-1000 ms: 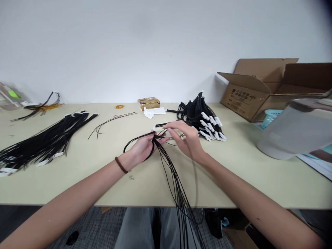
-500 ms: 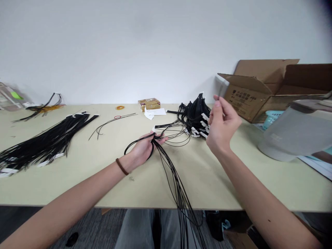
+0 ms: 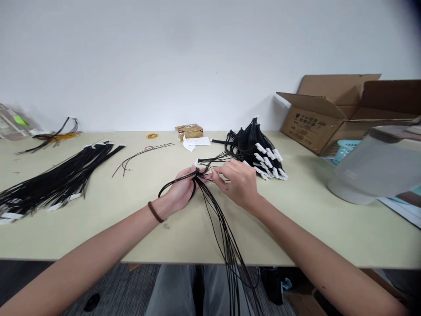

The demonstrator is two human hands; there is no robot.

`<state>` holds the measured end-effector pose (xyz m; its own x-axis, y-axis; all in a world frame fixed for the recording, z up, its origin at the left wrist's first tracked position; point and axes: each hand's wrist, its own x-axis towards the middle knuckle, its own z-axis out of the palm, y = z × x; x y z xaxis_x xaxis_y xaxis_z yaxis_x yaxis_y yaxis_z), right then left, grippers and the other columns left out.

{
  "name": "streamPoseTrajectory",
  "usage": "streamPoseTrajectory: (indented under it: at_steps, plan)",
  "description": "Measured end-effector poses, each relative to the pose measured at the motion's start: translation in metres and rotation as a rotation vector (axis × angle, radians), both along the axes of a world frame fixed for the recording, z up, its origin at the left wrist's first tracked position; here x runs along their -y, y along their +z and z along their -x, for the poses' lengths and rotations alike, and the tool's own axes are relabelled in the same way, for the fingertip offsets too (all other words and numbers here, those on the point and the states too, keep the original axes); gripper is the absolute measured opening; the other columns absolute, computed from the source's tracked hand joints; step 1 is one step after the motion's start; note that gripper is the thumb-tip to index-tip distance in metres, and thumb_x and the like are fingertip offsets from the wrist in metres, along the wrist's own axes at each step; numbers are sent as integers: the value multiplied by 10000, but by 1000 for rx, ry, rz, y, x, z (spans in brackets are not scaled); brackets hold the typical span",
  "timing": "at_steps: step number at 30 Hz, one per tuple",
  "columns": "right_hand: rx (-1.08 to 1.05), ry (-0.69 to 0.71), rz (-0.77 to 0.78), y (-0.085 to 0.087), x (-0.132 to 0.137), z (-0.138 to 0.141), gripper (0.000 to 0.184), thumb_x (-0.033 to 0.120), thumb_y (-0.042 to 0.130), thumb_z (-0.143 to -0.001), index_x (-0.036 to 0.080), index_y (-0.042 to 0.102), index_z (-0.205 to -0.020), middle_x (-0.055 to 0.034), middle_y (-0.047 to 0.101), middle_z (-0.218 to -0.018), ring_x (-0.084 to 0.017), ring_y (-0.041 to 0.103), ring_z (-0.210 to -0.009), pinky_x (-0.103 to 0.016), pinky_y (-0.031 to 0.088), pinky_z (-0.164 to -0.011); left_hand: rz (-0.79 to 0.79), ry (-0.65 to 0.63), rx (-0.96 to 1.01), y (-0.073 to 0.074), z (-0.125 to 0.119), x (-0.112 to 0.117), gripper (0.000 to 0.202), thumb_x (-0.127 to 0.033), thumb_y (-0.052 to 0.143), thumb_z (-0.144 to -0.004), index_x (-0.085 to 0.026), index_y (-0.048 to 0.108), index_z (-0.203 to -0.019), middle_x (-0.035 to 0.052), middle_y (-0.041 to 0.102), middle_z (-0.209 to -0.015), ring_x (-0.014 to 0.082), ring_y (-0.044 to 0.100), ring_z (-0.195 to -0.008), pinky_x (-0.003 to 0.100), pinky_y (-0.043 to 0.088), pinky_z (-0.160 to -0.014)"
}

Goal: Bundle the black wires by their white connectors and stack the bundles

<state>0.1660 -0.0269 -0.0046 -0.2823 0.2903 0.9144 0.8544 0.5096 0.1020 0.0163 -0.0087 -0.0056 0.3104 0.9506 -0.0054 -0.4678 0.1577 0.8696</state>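
Observation:
My left hand (image 3: 180,188) is wrapped round a bundle of thin black cables (image 3: 219,215). Loops of the bundle bulge out left of the palm, and its long free ends hang over the table edge. A white connector (image 3: 197,162) sticks up above the fingers. Right beside it, my right hand (image 3: 238,180) is closed in a pinch at the left fingertips, on thin black cable by the look of it; a small whitish bit shows there. Behind the right hand lies a pile of coiled black cables (image 3: 251,138) with white connectors (image 3: 269,160).
Straight black cables (image 3: 62,175) lie at left, with two loose wires (image 3: 141,152) nearer the middle. A small gold box (image 3: 189,131) and white paper (image 3: 197,141) are at the back. An open cardboard box (image 3: 309,125) and a translucent container (image 3: 371,171) stand at right.
My right hand has come down and left from its raised position near the cardboard box to the left fingertips. A blurred white piece above it is gone from there. My left hand is nearly still.

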Motion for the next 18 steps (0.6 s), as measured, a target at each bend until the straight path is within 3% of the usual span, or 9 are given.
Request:
streamPoseTrajectory:
  at_steps: [7,18]
  plan:
    - [-4,-35,-13,0,2,3,241,199,509,-774,181,529,-534,29,503,-495,-91,392,-507,-236,276,-511,-94,19,0,-3,-1,2,146,-231,533,-799,-123,620,-751,44,654,-725,143,601,-702,314,436,-814]
    - [-5,-47,70,0,5,4,257,215,474,-781,191,517,-529,22,478,-491,-101,376,-502,-249,258,-501,-139,69,-45,-1,-4,4,170,-292,608,-742,-123,591,-740,26,627,-724,132,568,-710,272,412,-758]
